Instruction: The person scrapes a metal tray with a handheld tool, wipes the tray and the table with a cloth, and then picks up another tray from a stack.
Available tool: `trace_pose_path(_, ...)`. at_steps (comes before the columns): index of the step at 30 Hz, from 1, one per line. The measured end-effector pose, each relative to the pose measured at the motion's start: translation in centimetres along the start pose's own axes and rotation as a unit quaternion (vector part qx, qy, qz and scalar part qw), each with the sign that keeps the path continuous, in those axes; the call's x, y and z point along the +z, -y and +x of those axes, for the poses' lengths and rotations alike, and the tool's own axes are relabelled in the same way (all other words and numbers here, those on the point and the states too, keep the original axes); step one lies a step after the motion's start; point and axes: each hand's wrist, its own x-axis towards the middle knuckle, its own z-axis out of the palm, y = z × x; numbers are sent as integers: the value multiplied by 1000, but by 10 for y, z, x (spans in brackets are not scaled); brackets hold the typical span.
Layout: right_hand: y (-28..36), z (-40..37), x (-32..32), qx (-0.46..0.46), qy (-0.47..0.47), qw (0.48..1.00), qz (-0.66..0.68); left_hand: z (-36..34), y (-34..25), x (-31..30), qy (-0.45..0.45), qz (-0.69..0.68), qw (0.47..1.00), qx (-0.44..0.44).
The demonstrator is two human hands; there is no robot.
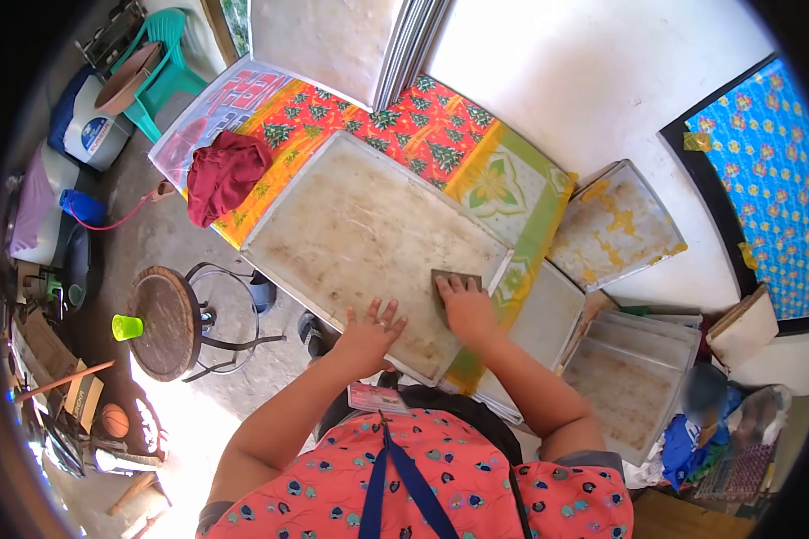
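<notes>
Closest to the camera, a red patterned top [422,490] with a blue strap is filling the lower frame, and a small card [377,398] is lying just on the near side of the large tray [368,225]. Left hand [368,331] is resting flat on the tray's near edge, fingers spread, released and gripping nothing. Right hand [467,305] is pressing down on the tray's near right corner, fingers bent over a dark pad [449,278], grasping it against the stained tray floor. The tray is lying flat and is resting on a bright flowered cloth [440,135], which is showing beyond and to the right of it. Left of the tray, a round stool [164,322] is standing with a green cup [127,327] at its edge. Right of the tray, a stack of trays [625,382] is sitting near, and a yellow-stained tray [616,225] is lying farther out. At the tray's far left corner, a dark red cloth [226,175] is lying bunched. Beyond the tray, upright trays [333,40] are leaning together.
</notes>
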Motion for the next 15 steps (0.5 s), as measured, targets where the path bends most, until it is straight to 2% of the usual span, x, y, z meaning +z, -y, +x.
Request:
trace_pose_path(2,-21,12,-2,76,88,991,73,0,-1,2,-2,4,1000,-1)
trace_pose_path(6,-6,-25,4,4,53,999,11,-1,1,4,-12,3,1000,-1)
trace_pose_path(7,6,-42,11,-46,22,998,-20,-1,0,4,-9,4,1000,-2)
trace_pose_path(11,-35,-16,6,67,-67,995,-25,0,-1,2,-3,11,1000,-3)
trace_pose_path(14,-14,-26,5,0,-30,1000,-5,1,1,1,-6,15,1000,-5)
trace_pose_path(15,7,-39,8,-58,-10,998,-17,0,0,3,-4,11,1000,-4)
